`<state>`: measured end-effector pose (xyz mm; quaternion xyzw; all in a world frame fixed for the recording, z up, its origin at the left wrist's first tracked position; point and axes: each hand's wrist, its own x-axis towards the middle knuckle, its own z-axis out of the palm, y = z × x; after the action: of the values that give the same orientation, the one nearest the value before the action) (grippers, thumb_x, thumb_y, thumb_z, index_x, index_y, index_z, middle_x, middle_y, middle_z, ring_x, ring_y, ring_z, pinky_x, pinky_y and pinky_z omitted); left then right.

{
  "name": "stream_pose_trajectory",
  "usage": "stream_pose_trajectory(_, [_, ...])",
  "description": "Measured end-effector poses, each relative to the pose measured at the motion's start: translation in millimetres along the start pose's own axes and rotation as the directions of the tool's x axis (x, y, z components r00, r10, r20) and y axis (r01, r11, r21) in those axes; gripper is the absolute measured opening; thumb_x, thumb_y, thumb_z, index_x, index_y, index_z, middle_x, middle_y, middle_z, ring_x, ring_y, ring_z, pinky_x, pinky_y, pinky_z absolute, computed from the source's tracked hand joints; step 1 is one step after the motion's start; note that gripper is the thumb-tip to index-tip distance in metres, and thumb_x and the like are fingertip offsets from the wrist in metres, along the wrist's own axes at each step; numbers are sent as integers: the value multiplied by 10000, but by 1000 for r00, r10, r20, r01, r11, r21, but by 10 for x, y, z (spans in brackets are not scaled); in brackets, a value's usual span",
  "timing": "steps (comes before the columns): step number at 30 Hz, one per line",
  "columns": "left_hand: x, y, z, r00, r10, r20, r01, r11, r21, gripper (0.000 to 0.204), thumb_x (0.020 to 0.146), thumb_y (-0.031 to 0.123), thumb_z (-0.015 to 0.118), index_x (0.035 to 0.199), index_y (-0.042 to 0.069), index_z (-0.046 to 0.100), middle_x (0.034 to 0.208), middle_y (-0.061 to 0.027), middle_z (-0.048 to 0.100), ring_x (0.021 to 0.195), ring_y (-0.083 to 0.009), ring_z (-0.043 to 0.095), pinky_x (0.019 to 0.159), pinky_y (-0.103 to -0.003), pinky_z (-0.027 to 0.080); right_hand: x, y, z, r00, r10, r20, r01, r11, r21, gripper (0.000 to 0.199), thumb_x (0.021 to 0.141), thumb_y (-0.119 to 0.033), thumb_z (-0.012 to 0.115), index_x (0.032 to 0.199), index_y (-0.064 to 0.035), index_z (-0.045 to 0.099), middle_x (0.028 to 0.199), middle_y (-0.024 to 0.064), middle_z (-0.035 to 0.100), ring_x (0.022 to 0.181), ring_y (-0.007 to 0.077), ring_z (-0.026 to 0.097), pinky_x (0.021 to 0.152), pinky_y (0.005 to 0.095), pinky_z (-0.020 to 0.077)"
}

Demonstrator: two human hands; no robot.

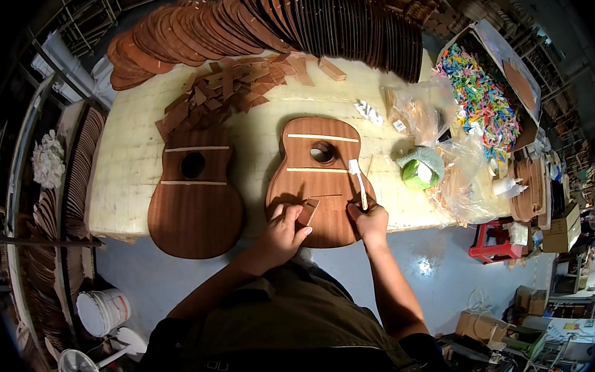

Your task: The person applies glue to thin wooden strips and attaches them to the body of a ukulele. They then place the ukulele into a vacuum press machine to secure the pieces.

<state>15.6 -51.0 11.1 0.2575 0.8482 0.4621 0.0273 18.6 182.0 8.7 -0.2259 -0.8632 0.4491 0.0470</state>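
In front of me lies a guitar-shaped brown wooden board (pixel 319 226) with a round sound hole and two pale strips glued across it. Over its lower left part, my left hand (pixel 284 232) pinches a small thin rectangular wood piece (pixel 308 213). My right hand (pixel 369 223), at the board's right edge, grips a white toothbrush (pixel 360 184) by its handle, head pointing up and away. A thin dark line runs across the board near the wood piece; I cannot tell whether it is a slit or a mark. A second such board (pixel 195 220) lies to the left.
A long row of upright brown boards (pixel 310 26) lines the table's far edge. Loose wood pieces (pixel 228 86) are heaped before it. At right are a green-and-grey bundle (pixel 419 169), plastic bags (pixel 425 112), a box of colourful clips (pixel 476 92) and a red stool (pixel 494 243).
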Motion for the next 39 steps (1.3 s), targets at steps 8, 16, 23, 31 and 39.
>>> stream_pose_trajectory(8, [-11, 112, -9, 995, -100, -3, 100, 995, 27, 451, 857, 196, 640, 1183, -52, 452, 1014, -264, 589, 1017, -417, 535, 896, -442, 435, 11, -31, 19, 999, -5, 31, 10, 991, -134, 178, 750, -190, 697, 862, -53, 676, 794, 151, 675, 734, 313, 657, 702, 367, 511])
stream_pose_trajectory(16, [-70, 90, -540, 829, -431, 356, 439, 106, -892, 410, 908, 166, 600, 1244, -49, 503, 1097, -161, 614, 1021, -239, 599, 863, -353, 506, -260, -294, -168, 942, -234, 239, 153, 937, 314, 271, 975, -225, 541, 934, 24, 640, 669, -10, 485, 625, 69, 415, 567, 241, 381])
stream_pose_trajectory(23, [-410, -120, -1167, 882, -192, 431, 438, -6, -899, 525, 978, 344, 477, 1358, -14, 421, 1135, -83, 581, 1008, -175, 569, 899, -319, 470, -731, -1114, 256, 814, -486, 319, 464, 874, 145, 187, 859, -171, 682, 927, 3, 687, 723, 127, 608, 595, 218, 568, 569, 299, 458])
stream_pose_trajectory(31, [-988, -844, -1738, 888, -132, 441, 408, -215, -887, 501, 991, 295, 428, 1376, -23, 394, 1224, -118, 561, 1058, -200, 568, 923, -330, 453, -1272, -1500, 1240, 572, -819, 38, 805, 553, -214, 154, 800, -192, 708, 811, -41, 679, 650, 88, 570, 578, 265, 566, 526, 380, 465])
stream_pose_trajectory(39, [-1449, -1145, -2229, 905, -391, 165, 389, 609, -691, 353, 877, 84, 659, 1203, -24, 577, 1065, -60, 624, 976, -111, 585, 856, -260, 454, -1913, -1821, 1834, 932, -219, 290, 60, 880, 471, 316, 900, -321, 641, 995, -20, 644, 747, -38, 546, 625, 48, 465, 546, 216, 369])
